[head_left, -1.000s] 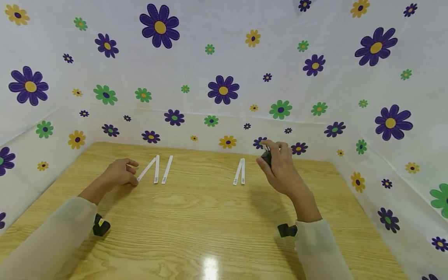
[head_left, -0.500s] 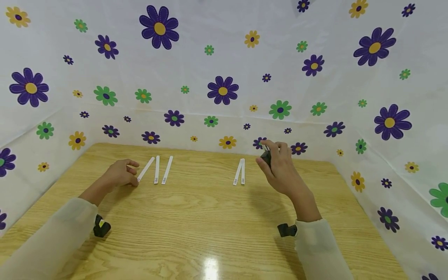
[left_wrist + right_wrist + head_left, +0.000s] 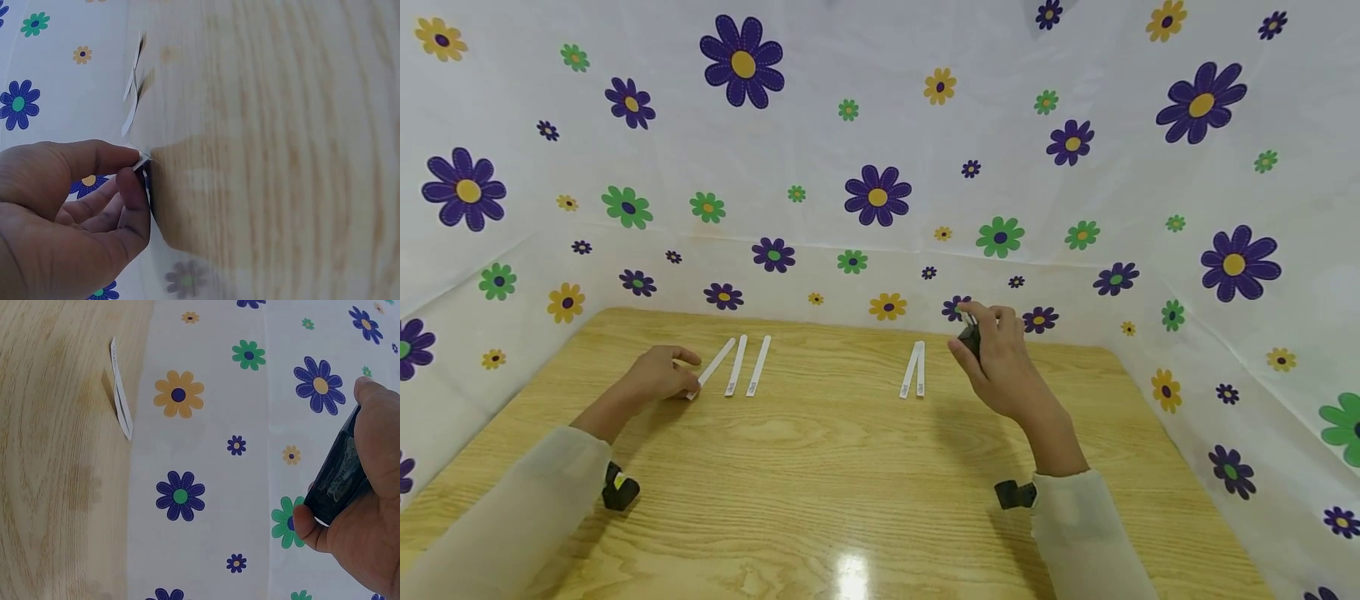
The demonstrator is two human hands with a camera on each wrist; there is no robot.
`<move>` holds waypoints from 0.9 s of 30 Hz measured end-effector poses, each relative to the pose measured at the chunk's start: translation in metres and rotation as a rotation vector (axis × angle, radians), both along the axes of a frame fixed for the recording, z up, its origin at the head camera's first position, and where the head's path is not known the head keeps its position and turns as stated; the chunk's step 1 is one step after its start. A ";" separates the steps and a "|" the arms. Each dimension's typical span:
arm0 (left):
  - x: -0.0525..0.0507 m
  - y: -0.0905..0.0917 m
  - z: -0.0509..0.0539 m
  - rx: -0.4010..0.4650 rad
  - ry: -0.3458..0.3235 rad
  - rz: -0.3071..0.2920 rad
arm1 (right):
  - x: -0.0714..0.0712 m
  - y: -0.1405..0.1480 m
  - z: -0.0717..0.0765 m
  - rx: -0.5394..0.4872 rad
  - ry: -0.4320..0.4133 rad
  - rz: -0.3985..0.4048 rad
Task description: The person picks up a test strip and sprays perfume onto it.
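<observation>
The left hand (image 3: 658, 373) pinches 1 white strip (image 3: 718, 362) between nearly closed fingers (image 3: 103, 157) near 2 more strips (image 3: 737, 365), while the right hand (image 3: 1002, 367) curls round a black object (image 3: 971, 337).

Print (image 3: 752, 387) on the white strips (image 3: 760, 362) appears too small to read.

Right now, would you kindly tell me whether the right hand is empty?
No, the right hand holds a black object between its thumb and fingers.

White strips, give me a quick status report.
Left hand pinches one white strip. Right hand holds a black object, raised. Four other strips on the table. No obstruction seen.
</observation>
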State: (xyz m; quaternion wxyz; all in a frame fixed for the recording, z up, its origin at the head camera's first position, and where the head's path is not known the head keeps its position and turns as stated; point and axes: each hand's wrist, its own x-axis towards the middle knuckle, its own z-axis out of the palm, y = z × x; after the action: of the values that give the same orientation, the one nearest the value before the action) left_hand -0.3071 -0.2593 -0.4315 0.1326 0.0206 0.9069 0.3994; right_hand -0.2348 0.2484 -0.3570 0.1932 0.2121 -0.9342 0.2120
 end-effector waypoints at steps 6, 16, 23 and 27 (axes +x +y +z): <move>-0.002 -0.003 -0.001 0.014 -0.008 0.000 | 0.000 0.000 0.000 -0.007 0.000 0.001; -0.005 -0.001 0.001 0.082 -0.001 0.035 | 0.000 -0.001 0.001 -0.007 -0.001 -0.006; -0.008 0.008 0.003 0.165 -0.033 0.065 | 0.000 0.000 0.000 -0.005 -0.001 -0.004; -0.005 0.019 0.007 0.216 -0.038 0.061 | 0.001 0.000 0.001 -0.002 -0.010 -0.012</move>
State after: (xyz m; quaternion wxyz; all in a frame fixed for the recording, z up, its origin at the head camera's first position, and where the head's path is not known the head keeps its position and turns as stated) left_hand -0.3123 -0.2401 -0.4241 0.1348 -0.0004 0.8561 0.4989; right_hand -0.2343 0.2481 -0.3563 0.1898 0.2054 -0.9361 0.2132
